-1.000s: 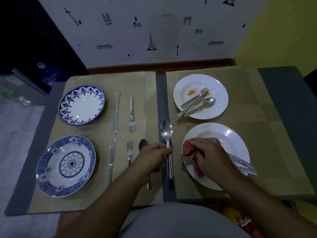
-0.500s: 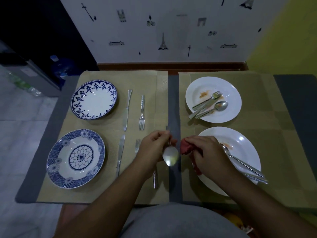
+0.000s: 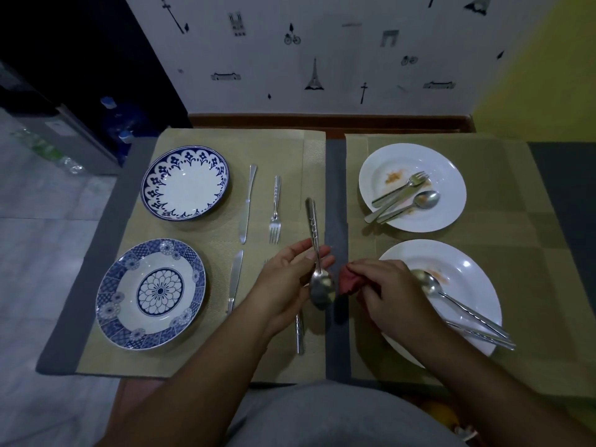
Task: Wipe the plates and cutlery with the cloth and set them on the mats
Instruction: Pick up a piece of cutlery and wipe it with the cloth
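My left hand [image 3: 283, 282] grips a steel spoon [image 3: 317, 262] by its neck, bowl toward me and handle pointing away. My right hand [image 3: 387, 291] is closed on a bunched red cloth [image 3: 350, 280], just right of the spoon bowl. Under my right hand lies a white plate [image 3: 464, 279] with orange smears, a spoon and more cutlery [image 3: 464, 314]. A second soiled white plate [image 3: 448, 169] holds a fork, knife and spoon [image 3: 403, 198]. On the left mat [image 3: 290, 156] sit two blue patterned plates [image 3: 185, 182] [image 3: 150, 293], two knives [image 3: 246, 203] [image 3: 234, 280] and a fork [image 3: 275, 209].
Another utensil handle [image 3: 300, 333] lies on the left mat below my left hand. A grey strip [image 3: 335, 175] of table shows between the two mats. Water bottles [image 3: 121, 119] stand on the floor at the far left. A patterned wall runs behind the table.
My left hand has lifted the spoon off the table and turned it over, so the bowl now points toward me. My right hand with the cloth stays at the near plate's left edge.
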`<state>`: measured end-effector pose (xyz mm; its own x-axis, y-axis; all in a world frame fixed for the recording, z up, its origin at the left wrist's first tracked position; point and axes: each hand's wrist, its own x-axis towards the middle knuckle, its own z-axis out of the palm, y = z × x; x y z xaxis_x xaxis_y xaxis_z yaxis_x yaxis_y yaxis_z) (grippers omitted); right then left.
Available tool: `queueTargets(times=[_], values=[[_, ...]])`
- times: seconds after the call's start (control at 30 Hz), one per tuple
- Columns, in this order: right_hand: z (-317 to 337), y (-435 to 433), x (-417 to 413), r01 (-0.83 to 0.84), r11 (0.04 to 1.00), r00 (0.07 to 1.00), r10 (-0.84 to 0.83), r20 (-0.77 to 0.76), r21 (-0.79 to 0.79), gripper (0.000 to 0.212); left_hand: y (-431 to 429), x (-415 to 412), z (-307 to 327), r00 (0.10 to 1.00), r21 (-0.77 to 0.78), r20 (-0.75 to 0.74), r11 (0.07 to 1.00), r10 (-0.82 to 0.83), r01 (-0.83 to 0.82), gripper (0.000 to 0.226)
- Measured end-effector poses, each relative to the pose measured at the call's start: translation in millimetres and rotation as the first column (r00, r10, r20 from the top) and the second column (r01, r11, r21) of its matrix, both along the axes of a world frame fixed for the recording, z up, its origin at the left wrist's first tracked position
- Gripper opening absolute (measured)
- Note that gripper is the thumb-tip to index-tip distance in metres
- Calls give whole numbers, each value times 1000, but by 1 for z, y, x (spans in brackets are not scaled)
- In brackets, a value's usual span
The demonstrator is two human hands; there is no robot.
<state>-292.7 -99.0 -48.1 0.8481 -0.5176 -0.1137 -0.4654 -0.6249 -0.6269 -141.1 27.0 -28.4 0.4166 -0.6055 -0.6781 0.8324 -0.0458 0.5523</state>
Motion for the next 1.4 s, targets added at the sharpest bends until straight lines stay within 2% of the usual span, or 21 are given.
queueTargets(times=[0.17, 0.4, 0.53, 0.7, 0.93, 1.07, 1.17, 1.27, 1.4], values=[[-2, 2, 5, -6, 999, 1000, 7, -22, 34, 34, 7, 7, -8, 995, 27, 45, 996, -88, 87, 33], [4, 1, 22, 10, 1000, 1000, -10, 0, 21, 38, 1, 37, -17, 946, 293, 258, 949, -198, 119, 25], [10, -5, 44, 38, 997, 998, -41, 40, 60, 35, -16, 71, -22, 893, 358, 365, 925, -262, 125, 26], [13, -16, 70, 62, 996, 998, -64, 22, 60, 31, -51, 108, -34, 798, 424, 477, 892, -368, 157, 26], [5, -23, 89, 108, 992, 994, -105, -39, 66, 34, -91, 129, -68, 684, 545, 523, 816, -509, 192, 21], [-2, -22, 93, 145, 986, 989, -142, -51, 79, 37, -96, 136, -85, 485, 660, 602, 737, -635, 146, 23], [-4, -21, 96, 168, 981, 985, -164, -46, 101, 37, -93, 137, -88, 352, 690, 654, 719, -669, 86, 23], [-6, -21, 98, 182, 979, 983, -178, -48, 96, 39, -86, 134, -86, 325, 670, 683, 738, -653, 74, 33], [-4, -20, 94, 197, 974, 980, -194, -40, 110, 38, -74, 127, -76, 308, 630, 730, 776, -610, 42, 35]])
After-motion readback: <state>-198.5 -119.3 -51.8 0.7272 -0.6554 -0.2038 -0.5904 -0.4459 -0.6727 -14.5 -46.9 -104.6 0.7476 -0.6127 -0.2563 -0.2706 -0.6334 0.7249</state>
